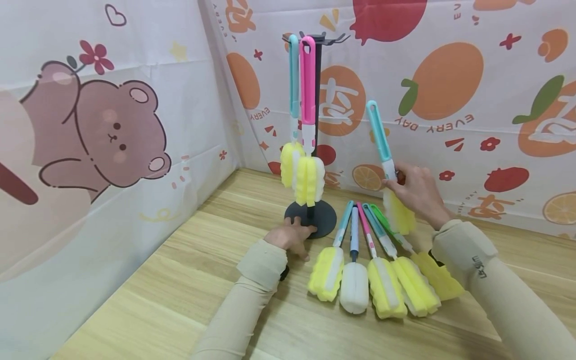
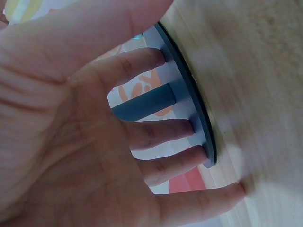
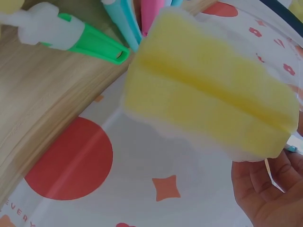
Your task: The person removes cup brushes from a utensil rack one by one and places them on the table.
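Observation:
My left hand [image 1: 290, 236] rests with spread fingers on the round black base [image 1: 326, 222] of an upright hook stand; in the left wrist view the fingertips [image 2: 185, 126] press on it and the little finger touches the table. My right hand [image 1: 419, 192] grips a sponge bottle brush [image 1: 379, 131] near the neck, teal handle up and yellow-and-white sponge [image 3: 203, 90] hanging below. It is held in the air to the right of the stand. A teal-handled brush [image 1: 294, 75] and a pink-handled brush [image 1: 308, 82] hang from the stand's left hooks.
Several more sponge brushes lie fanned out on the wooden table [image 1: 180, 280], among them a white-headed one [image 1: 354, 287] and a green-handled one [image 1: 382, 220]. Printed cloth walls stand behind the table and on the left, close behind the stand.

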{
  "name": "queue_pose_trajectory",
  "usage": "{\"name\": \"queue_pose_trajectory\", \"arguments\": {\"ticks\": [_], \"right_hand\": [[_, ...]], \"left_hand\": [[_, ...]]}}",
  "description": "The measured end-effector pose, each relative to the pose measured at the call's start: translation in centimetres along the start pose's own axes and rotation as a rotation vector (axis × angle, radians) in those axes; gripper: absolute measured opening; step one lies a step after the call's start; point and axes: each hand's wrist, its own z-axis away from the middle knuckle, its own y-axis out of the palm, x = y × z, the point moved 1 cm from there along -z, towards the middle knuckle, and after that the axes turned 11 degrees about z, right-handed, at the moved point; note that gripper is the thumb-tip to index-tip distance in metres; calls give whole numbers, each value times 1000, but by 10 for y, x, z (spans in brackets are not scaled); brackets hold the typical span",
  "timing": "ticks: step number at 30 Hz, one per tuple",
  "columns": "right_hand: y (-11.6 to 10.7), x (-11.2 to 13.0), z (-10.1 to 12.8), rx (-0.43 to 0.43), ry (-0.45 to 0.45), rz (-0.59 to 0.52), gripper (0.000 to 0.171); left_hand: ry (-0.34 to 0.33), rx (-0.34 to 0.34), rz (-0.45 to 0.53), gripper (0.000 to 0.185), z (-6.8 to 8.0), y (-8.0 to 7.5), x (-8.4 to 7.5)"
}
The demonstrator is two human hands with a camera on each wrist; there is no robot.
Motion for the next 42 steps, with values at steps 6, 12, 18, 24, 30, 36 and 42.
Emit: {"name": "queue_pose_trajectory", "arguments": {"ticks": [6,12,18,24,30,36,42], "right_hand": [[-1,-3,2,9,-8,23,20],[-1,-6,2,16,-24,68,21],[-2,-10,2,23,-36,90,20],[-4,-15,1,35,-21,97,21],[-8,-19,0,68,1,114,23],[-8,-22,0,111,10,123,26],[-9,-27,0,146,7,140,26]], "left_hand": [[-1,-1,2,81,0,1,0],[-2,1,4,82,-1,1,0],[-4,1,5,82,-1,1,0],[1,7,0,81,-1,1,0],[-1,5,2,82,-1,0,-1],[1,7,4,82,-1,1,0],[1,5,12,81,-1,1,-1]]}}
